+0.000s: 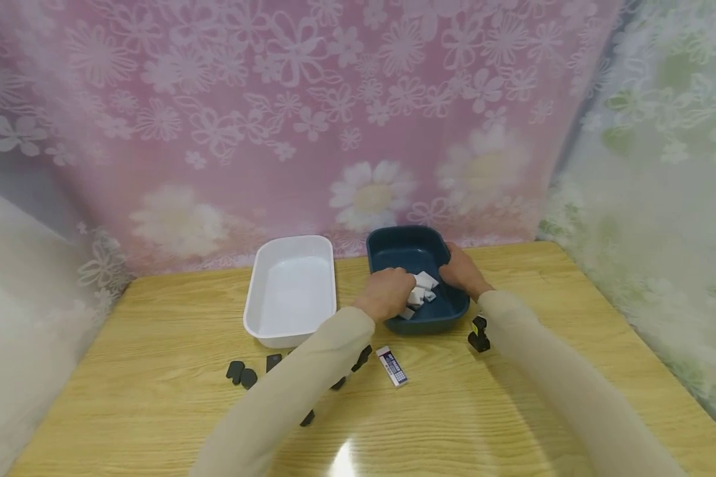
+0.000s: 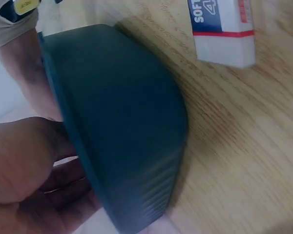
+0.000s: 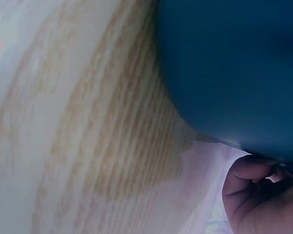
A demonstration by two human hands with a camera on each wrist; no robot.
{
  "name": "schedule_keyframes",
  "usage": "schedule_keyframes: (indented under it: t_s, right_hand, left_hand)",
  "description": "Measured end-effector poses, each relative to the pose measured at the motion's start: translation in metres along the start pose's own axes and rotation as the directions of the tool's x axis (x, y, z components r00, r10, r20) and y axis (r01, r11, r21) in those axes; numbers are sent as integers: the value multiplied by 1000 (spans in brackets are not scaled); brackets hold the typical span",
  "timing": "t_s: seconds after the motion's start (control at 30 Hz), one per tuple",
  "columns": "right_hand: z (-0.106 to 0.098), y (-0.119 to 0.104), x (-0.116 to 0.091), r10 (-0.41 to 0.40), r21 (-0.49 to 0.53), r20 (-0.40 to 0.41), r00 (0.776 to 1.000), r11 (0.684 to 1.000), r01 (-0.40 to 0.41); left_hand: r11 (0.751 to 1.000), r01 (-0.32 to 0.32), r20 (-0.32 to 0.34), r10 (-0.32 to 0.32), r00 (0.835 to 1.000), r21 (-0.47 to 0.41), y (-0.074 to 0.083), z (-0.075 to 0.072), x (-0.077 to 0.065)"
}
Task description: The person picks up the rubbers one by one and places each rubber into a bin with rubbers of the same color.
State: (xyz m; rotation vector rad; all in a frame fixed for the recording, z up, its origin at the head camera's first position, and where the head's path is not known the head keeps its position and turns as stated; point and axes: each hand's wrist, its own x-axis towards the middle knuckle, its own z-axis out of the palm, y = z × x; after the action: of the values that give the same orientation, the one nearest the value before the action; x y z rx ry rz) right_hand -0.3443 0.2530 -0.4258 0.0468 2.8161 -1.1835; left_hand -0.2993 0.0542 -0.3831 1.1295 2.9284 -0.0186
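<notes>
A dark blue plastic tub (image 1: 406,240) stands on the table with several small white pieces (image 1: 425,281) in it. My left hand (image 1: 388,293) reaches over its left front rim, fingers down inside beside the white pieces. In the left wrist view the fingers (image 2: 71,192) pass behind the rim; what lies between their tips is hidden. With my right hand (image 1: 462,270) I grip the tub's right rim. The right wrist view has curled fingers (image 3: 246,178) at the tub's outer wall (image 3: 234,68).
An eraser in a printed sleeve (image 1: 392,366) lies in front of the tub. To its left stands a white tub (image 1: 265,285). Several flat dark pieces (image 1: 248,378) are scattered on the wooden table (image 1: 167,397), partly behind the left sleeve. A pink flowered curtain (image 1: 274,132) hangs behind.
</notes>
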Motion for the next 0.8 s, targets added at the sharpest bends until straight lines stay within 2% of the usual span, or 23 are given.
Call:
schedule_keyframes:
  t_s: [0.2, 0.43, 0.5, 0.57, 0.67, 0.7, 0.8]
  right_hand:
    - [4, -5, 0, 14, -24, -2, 1000, 1000, -14]
    - [2, -3, -1, 24, -22, -9, 1000, 999, -24]
    - [1, -1, -2, 24, -16, -4, 1000, 1000, -24]
    - [0, -2, -3, 20, -7, 6, 1000, 1000, -20]
    - [0, -1, -3, 23, -6, 1, 1000, 1000, -23]
    - [1, -1, -3, 22, -6, -2, 1000, 1000, -22]
    - [2, 1, -2, 25, -18, -2, 1000, 1000, -25]
  left_hand:
    - [998, 59, 15, -59, 998, -30, 0, 10, 6]
    - [994, 71, 29, -69, 997, -86, 5, 13, 6]
    - [990, 68, -17, -71, 997, -122, 7, 10, 2]
    - [986, 46, -101, -63, 993, -160, 7, 6, -8]
    - [979, -27, -263, -28, 964, -201, 5, -1, -27]
    - [974, -54, -297, -14, 955, -220, 4, -2, -34]
    - [953, -133, -337, 35, 941, -273, 1, -1, -60]
